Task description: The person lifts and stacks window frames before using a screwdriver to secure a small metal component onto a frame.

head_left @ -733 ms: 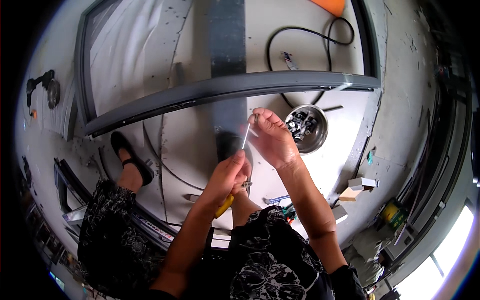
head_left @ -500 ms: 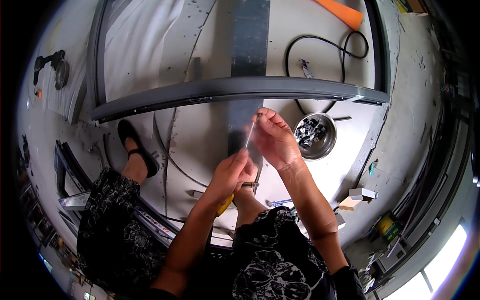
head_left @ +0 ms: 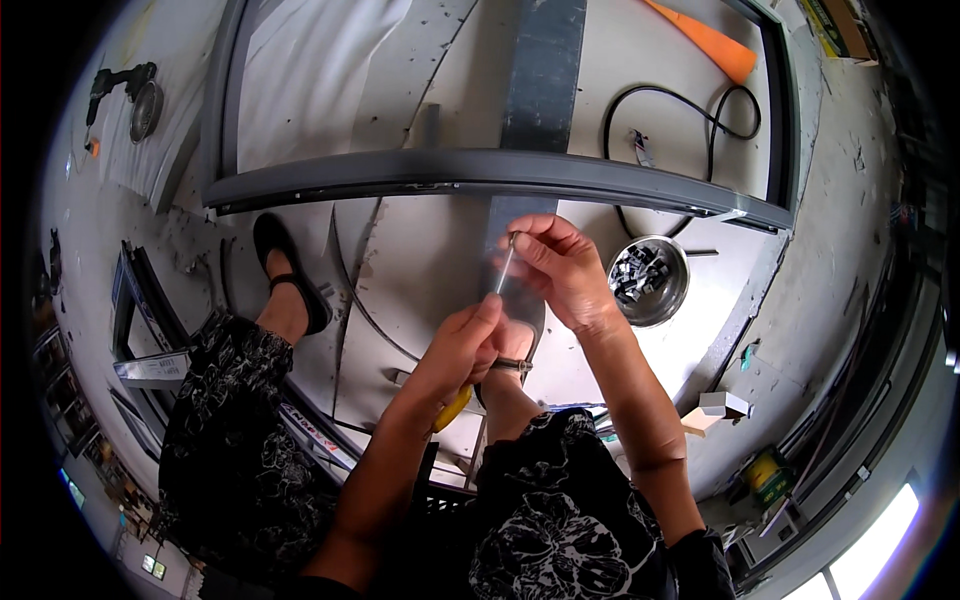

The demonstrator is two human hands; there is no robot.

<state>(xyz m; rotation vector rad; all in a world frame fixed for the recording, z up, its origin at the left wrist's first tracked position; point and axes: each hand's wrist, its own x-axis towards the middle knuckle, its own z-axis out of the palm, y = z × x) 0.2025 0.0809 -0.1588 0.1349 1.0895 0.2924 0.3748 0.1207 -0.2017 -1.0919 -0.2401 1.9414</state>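
In my closed left hand (head_left: 456, 352) is a screwdriver (head_left: 452, 410); its yellow handle shows below the palm and its thin bright shaft points up and away. My right hand (head_left: 577, 282) is closed in a pinch at the shaft's tip, thumb against forefinger. Something small and dark sits between those fingertips, too small to name. Just beyond both hands lies a dark grey metal window or door frame (head_left: 380, 172), its near bar running across the view. To the right of my right hand stands a round metal bowl (head_left: 672, 300) with several small black and silver parts inside.
A black cable (head_left: 655, 88) loops inside the frame, near an orange cone-shaped thing (head_left: 705, 42). A power tool with a round disc (head_left: 146, 110) lies far left. Frame pieces (head_left: 150, 370) lean near my left leg. A small open box (head_left: 718, 408) is at the right.
The whole view has shifted, so the frame and bowl appear farther right. My hands keep the same hold on the screwdriver and the small thing at its tip.
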